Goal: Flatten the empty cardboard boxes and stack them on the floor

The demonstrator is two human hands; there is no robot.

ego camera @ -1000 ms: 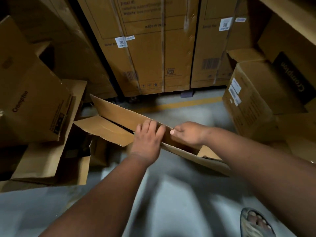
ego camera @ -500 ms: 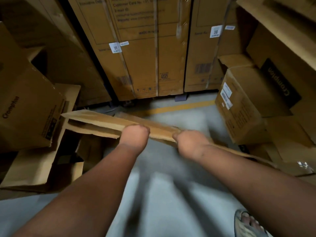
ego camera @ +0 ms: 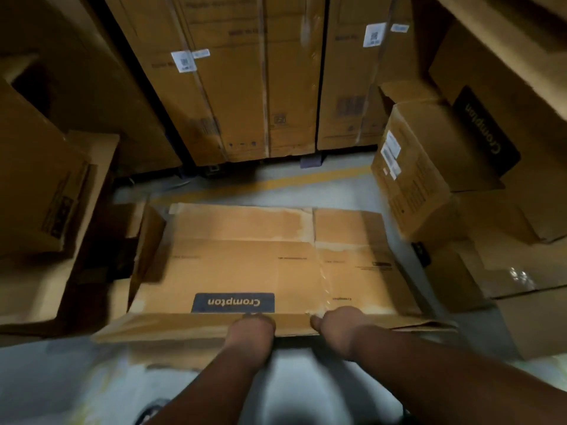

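A flattened brown cardboard box with a dark "Crompton" label spreads out in front of me, its broad face turned up, over the grey floor. My left hand grips its near edge at the middle. Just to the right, my right hand holds the same edge with the thumb on top. The fingers of both hands are hidden under the cardboard. The near flap folds down towards me.
Tall sealed cartons stand against the back. Open and tilted boxes crowd the left. More Crompton boxes are piled on the right. A yellow floor line runs behind the flattened box.
The box has gone from a half-open, edge-on shape to a flat sheet facing up. Both hands have moved down and nearer to me, still gripping its edge.
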